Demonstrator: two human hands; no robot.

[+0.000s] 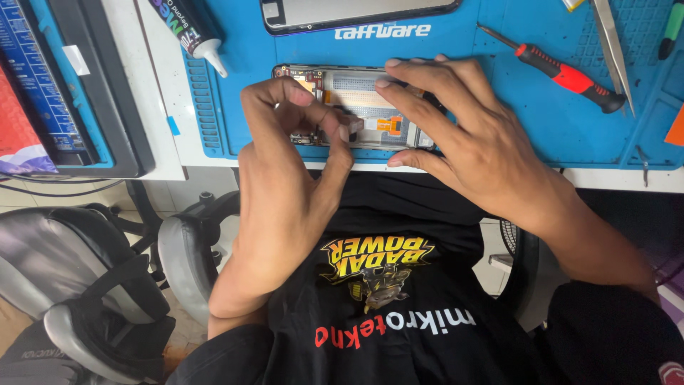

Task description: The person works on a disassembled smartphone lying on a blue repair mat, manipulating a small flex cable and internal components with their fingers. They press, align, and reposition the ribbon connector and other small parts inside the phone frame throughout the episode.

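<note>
The opened phone (356, 107) is laid flat on the blue mat (499, 114), long axis running left-right. It's steadied by the right hand (463, 135), fingers spread, while a tiny part gets pinched by the left hand (299, 157).

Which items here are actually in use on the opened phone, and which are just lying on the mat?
In use:
- opened phone, internals exposed, on the blue work mat
- left hand, fingers pinching at its middle
- right hand, steadying its right end

Lying about:
- red-handled screwdriver
- metal tweezers
- glue tube
- separate screen panel at the top edge
</note>
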